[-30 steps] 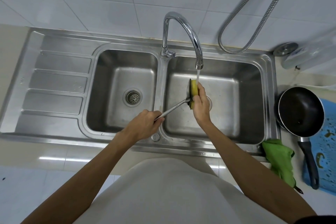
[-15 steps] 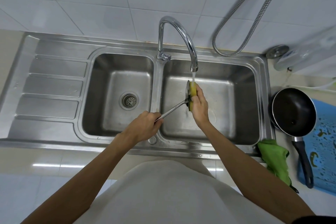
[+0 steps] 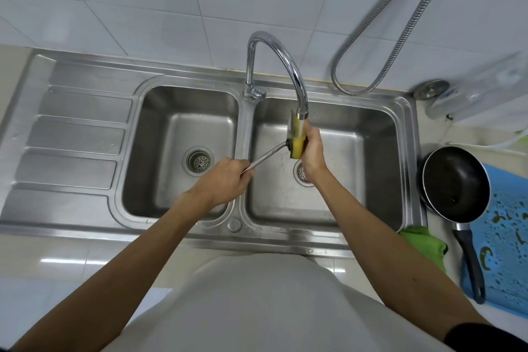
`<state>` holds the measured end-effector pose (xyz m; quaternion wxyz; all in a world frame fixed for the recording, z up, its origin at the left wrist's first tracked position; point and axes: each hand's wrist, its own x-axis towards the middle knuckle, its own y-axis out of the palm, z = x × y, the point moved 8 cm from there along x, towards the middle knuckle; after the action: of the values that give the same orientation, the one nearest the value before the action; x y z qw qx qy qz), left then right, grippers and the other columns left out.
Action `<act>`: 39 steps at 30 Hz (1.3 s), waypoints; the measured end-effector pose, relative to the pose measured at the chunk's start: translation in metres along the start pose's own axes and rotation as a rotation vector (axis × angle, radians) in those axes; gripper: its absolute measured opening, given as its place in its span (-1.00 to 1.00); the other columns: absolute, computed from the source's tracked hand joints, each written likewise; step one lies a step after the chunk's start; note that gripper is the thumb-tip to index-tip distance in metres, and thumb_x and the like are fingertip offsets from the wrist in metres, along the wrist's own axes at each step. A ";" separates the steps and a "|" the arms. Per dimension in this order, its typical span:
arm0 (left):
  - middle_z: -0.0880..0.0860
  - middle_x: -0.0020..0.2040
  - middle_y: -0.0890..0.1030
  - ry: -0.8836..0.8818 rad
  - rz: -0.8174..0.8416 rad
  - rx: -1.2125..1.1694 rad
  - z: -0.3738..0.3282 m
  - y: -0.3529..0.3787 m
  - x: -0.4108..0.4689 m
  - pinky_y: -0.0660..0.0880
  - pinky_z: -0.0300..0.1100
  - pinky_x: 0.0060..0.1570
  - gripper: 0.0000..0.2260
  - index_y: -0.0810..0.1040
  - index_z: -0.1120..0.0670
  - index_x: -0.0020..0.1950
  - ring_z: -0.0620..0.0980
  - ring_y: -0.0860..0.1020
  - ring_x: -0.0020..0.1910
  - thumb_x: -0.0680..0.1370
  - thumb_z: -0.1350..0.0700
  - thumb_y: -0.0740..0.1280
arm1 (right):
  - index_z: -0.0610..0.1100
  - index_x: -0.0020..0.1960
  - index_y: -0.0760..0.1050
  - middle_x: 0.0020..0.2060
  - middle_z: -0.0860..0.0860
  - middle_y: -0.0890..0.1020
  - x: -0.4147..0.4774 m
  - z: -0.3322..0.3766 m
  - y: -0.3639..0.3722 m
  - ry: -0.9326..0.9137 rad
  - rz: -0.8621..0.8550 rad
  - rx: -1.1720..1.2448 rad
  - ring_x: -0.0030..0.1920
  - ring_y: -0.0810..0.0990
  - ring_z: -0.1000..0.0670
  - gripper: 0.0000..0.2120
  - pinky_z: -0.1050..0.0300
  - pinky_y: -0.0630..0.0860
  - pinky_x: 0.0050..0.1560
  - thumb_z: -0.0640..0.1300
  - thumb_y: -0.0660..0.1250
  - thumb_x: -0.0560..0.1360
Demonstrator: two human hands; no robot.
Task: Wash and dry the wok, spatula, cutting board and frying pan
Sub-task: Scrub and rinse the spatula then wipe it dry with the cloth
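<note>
Left fingers (image 3: 243, 170) grip the spatula (image 3: 268, 155) by its thin steel handle; my right fingers (image 3: 311, 134) clamp a yellow sponge (image 3: 297, 150) on its blade. Blade upright directly under faucet (image 3: 285, 66) spout, water running onto it.

head cam | worn high | faces down | close over sink (image 3: 411, 168)

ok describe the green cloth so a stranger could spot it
Find the steel double sink and go to its near right corner. The green cloth lies crumpled there, beside the frying pan handle. It is the only bright green, soft thing.
</note>
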<state>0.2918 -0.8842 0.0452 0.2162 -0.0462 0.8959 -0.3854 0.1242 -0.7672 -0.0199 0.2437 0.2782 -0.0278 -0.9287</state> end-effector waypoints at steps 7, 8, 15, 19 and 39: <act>-0.04 -0.43 0.37 0.006 -0.021 -0.001 0.000 -0.002 -0.002 0.36 -0.02 -0.29 -0.74 0.40 0.06 -0.22 0.08 0.39 -0.42 0.67 0.07 0.22 | 0.01 -0.07 0.54 -0.32 0.06 0.58 0.006 0.004 0.008 0.005 -0.026 -0.096 -0.35 0.50 0.09 -0.66 0.21 0.45 -0.31 0.17 0.09 0.58; -0.04 -0.43 0.37 0.013 -0.025 -0.003 -0.001 -0.001 -0.003 0.37 -0.01 -0.30 -0.75 0.40 0.06 -0.22 0.07 0.38 -0.44 0.67 0.08 0.22 | 0.06 -0.07 0.53 -0.33 0.09 0.57 0.006 0.006 0.007 -0.004 -0.055 -0.177 -0.35 0.49 0.10 -0.69 0.17 0.44 -0.29 0.20 0.10 0.58; -0.03 -0.44 0.42 0.013 -0.007 -0.097 0.001 0.011 -0.005 0.28 -0.16 -0.36 -0.72 0.41 0.08 -0.25 -0.03 0.38 -0.48 0.67 0.12 0.23 | 0.02 0.53 0.30 0.38 -0.07 0.50 -0.023 0.003 0.008 -0.376 -0.051 -0.536 0.26 0.51 -0.02 -0.56 0.04 0.42 0.32 -0.19 0.07 0.68; -0.03 -0.45 0.43 0.101 0.021 -0.136 -0.009 0.025 -0.017 0.23 -0.33 -0.44 -0.74 0.46 0.13 -0.22 -0.08 0.36 -0.51 0.67 0.13 0.26 | 0.03 0.48 0.40 -0.04 -0.13 0.60 0.000 0.011 -0.027 -0.138 -0.245 -0.368 -0.25 0.57 -0.02 -0.62 -0.04 0.57 -0.23 -0.14 0.09 0.70; 0.07 -0.25 0.58 -0.225 0.076 -0.304 0.012 0.042 -0.002 0.46 -0.16 -0.56 -0.96 0.42 0.05 0.07 -0.01 0.60 -0.46 0.66 0.11 0.20 | -0.17 0.14 0.53 -0.05 -0.14 0.64 -0.013 -0.005 -0.088 0.224 -0.265 0.465 -0.06 0.64 -0.09 -0.68 0.07 0.61 -0.07 0.08 0.35 0.57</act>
<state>0.3022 -0.8629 0.0089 0.3201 -0.0872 0.9150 -0.2294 0.0980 -0.6836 -0.0340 0.0513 0.4286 -0.1760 -0.8847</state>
